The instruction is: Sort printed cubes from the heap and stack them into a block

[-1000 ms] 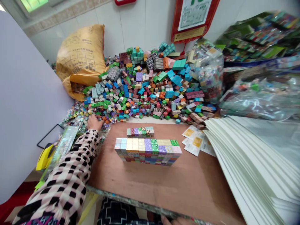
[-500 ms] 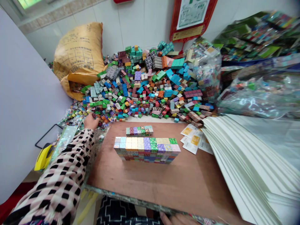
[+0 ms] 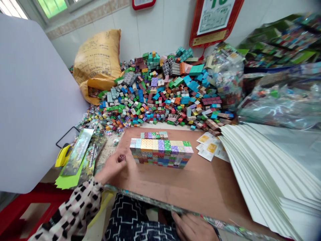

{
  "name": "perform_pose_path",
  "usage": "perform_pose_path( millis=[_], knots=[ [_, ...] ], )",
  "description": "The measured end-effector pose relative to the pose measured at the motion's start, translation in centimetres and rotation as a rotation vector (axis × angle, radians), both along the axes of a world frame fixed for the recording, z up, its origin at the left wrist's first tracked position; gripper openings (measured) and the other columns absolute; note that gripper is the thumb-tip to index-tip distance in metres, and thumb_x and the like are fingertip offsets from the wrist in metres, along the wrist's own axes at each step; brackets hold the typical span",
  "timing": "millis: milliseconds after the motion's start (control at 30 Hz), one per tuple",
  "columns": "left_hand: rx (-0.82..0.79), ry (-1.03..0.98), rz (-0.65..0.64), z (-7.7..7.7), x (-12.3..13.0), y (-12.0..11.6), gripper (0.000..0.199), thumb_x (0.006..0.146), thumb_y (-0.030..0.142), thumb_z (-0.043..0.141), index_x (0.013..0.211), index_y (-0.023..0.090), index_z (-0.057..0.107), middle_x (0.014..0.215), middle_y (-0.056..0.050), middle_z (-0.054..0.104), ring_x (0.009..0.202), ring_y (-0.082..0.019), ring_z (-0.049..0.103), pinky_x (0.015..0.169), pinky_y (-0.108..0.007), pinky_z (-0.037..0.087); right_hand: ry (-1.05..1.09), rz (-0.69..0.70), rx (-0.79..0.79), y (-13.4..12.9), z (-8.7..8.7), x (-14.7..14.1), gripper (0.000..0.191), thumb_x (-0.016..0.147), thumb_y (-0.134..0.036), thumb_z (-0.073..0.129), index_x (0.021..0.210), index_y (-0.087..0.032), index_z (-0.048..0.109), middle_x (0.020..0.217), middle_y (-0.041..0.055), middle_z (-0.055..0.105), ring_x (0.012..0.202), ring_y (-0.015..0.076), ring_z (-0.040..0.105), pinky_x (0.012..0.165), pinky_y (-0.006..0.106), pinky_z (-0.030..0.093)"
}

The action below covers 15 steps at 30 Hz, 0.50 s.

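My left hand (image 3: 110, 168) is over the left part of the brown board (image 3: 213, 184), pinching a small dark-red patterned cube (image 3: 121, 158) between thumb and fingers. To its right stands a wall of joined patterned cubes (image 3: 162, 154) in many colours, upright on the board. Just behind that wall lies a short row of similar cubes (image 3: 154, 135), its lower part hidden. My right hand (image 3: 192, 225) rests at the board's near edge above my lap, fingers stretched out, holding nothing visible.
A big heap of coloured blocks (image 3: 160, 97) spreads behind the board, beside a yellow sack (image 3: 97, 57). White sheets (image 3: 260, 167) are stacked at right, near small printed cards (image 3: 207, 150). Printed packaging cards (image 3: 77, 152) and a yellow tool (image 3: 62, 155) lie at left.
My left hand has come back from the block heap toward me and to the right, over the board, with the cube now visible in its fingers. The camera view has shifted; more of my right hand shows.
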<state>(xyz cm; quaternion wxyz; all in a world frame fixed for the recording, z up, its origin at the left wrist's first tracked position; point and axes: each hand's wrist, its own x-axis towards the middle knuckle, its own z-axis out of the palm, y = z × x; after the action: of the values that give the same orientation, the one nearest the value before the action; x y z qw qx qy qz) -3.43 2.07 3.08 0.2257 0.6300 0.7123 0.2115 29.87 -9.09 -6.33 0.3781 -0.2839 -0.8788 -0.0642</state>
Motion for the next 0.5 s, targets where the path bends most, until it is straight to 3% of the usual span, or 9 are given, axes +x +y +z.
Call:
perform_pose_path(
  millis=[100,233,300,400,500],
  knots=[
    [-0.023,0.115,-0.052,-0.8,0.5,-1.5,0.025,0.067,0.026,0.056,0.089,0.019,0.067,0.098,-0.01,0.064,0.099,-0.027,0.059,0.09,-0.04,0.048,0.038,-0.014,0.021,0.0,0.5,-0.4,0.021,0.096,-0.01,0.046,0.103,-0.011,0.066,0.062,0.0006,0.061,0.053,0.0106,0.057,0.055,0.024,0.043],
    [-0.034,0.167,-0.164,-0.3,0.3,-0.8,0.039,0.07,0.034,0.059,0.106,0.018,0.066,0.114,-0.013,0.062,0.108,-0.029,0.057,0.092,-0.04,0.049,0.039,-0.035,0.027,-0.1,0.9,-0.5,0.025,0.098,-0.012,0.043,0.102,-0.011,0.067,0.064,0.0017,0.063,0.055,0.0114,0.059,0.057,0.024,0.046],
    [-0.042,0.167,-0.185,0.4,-0.3,0.4,0.051,0.073,0.043,0.062,0.117,0.019,0.064,0.116,-0.013,0.064,0.106,-0.028,0.06,0.091,-0.038,0.05,0.027,-0.034,0.016,-0.3,0.7,-0.3,0.024,0.097,-0.011,0.044,0.103,-0.01,0.067,0.065,0.0021,0.063,0.057,0.0115,0.06,0.058,0.024,0.047],
    [-0.031,0.245,-0.095,1.5,-1.8,3.4,0.057,0.076,0.049,0.062,0.125,0.021,0.061,0.106,-0.008,0.069,0.095,-0.026,0.065,0.086,-0.035,0.053,0.005,-0.023,-0.005,-0.4,0.2,-0.1,0.022,0.096,-0.011,0.048,0.105,-0.01,0.067,0.066,0.0025,0.064,0.058,0.0118,0.06,0.058,0.024,0.047],
    [0.057,0.332,0.04,2.5,-3.7,7.2,0.054,0.079,0.043,0.061,0.126,0.018,0.061,0.121,-0.013,0.063,0.116,-0.031,0.057,0.101,-0.039,0.047,0.008,-0.022,0.0,-0.3,0.0,0.0,0.021,0.095,-0.011,0.05,0.104,-0.01,0.068,0.065,0.0023,0.064,0.056,0.0116,0.059,0.057,0.024,0.046]
  ],
)
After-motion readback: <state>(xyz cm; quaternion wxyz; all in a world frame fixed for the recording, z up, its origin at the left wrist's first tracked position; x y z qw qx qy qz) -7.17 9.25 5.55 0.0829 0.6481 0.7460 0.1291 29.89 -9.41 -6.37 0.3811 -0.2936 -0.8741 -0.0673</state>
